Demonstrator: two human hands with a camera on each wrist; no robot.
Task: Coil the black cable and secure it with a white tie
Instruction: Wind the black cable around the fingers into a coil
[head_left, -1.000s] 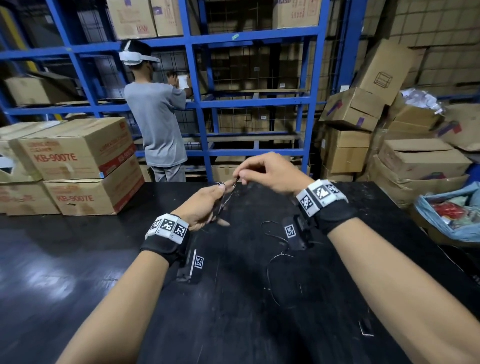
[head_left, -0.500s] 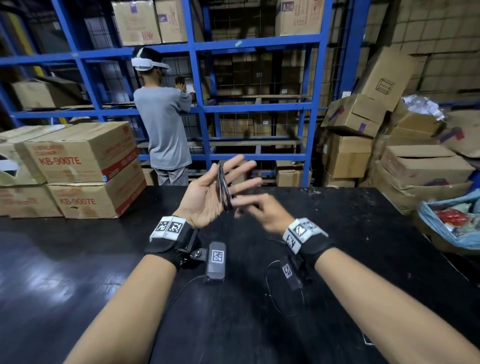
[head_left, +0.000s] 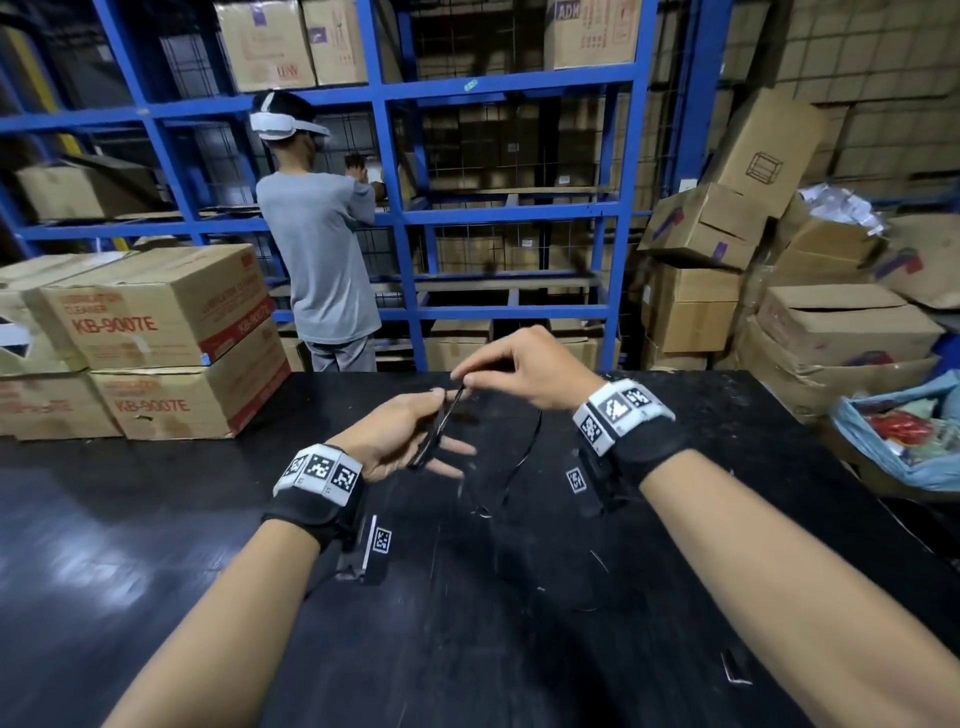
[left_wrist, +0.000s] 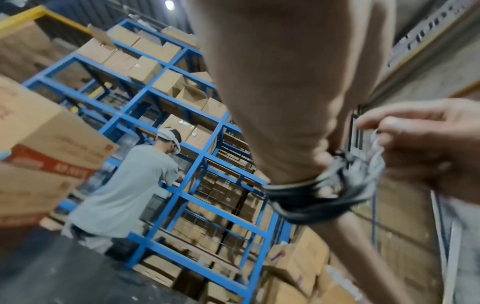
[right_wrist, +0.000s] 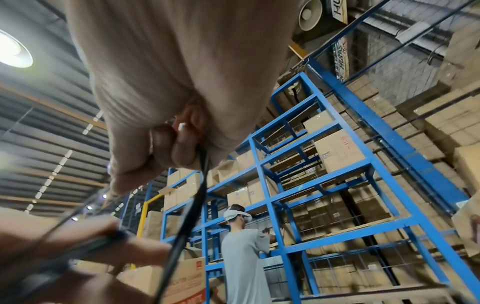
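The black cable (head_left: 435, 430) is wound in several loops around the straight, spread fingers of my left hand (head_left: 410, 436), held just above the black table (head_left: 156, 519). My right hand (head_left: 514, 370) hovers a little above and to the right and pinches the cable's free part at the top of the coil. From that pinch the loose end (head_left: 522, 457) hangs down to the table. The left wrist view shows the loops (left_wrist: 306, 197) around a finger, with my right hand (left_wrist: 426, 144) beside them. A small whitish piece (head_left: 737, 670) lies at the table's near right; what it is I cannot tell.
Stacked cardboard boxes (head_left: 156, 322) sit on the table's far left. A person in a grey shirt (head_left: 322, 249) stands behind the table at the blue rack (head_left: 511, 213). More boxes and a blue bag (head_left: 904, 431) are at the right.
My left hand dropped lower and turned from palm-up onto its side. My right hand rose from beside the left palm to above the coil, drawing the cable up with it.
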